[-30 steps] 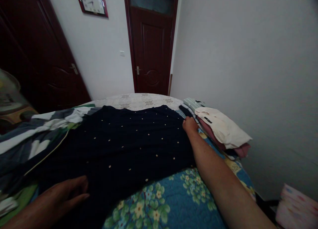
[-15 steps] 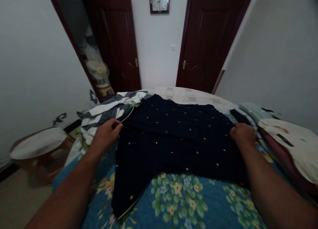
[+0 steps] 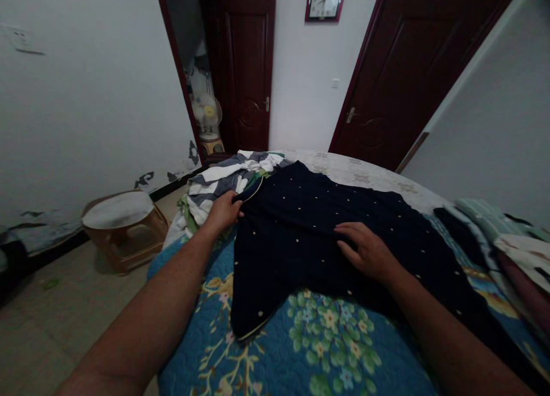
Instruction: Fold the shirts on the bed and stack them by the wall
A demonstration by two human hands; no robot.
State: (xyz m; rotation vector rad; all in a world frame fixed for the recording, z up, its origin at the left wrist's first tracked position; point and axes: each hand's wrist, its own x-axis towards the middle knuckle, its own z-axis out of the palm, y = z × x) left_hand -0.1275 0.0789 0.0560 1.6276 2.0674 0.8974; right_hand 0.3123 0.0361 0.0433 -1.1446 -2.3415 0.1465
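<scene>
A dark navy garment (image 3: 309,224) dotted with small pale marks lies spread over a blue floral bed cover (image 3: 330,350). Thin yellow piping edges its neckline and its near-left end. At the upper left, my left hand (image 3: 226,211) pinches the garment's edge beside that piping. My right hand (image 3: 365,250) rests over the middle of the cloth, its fingers stretched out and pointing left, with nothing gripped in them. The garment's right part runs on beneath my right forearm.
Crumpled striped cloth (image 3: 232,175) lies beyond my left hand. Folded clothes (image 3: 490,224) are stacked at the right. A brown stool (image 3: 124,224) stands on the floor at left. Two dark red doors (image 3: 249,69) and a clock (image 3: 324,0) are at the back.
My right hand has let go of the garment's right edge and moved left onto its middle. My left hand still pinches the left edge. The view has turned left.
</scene>
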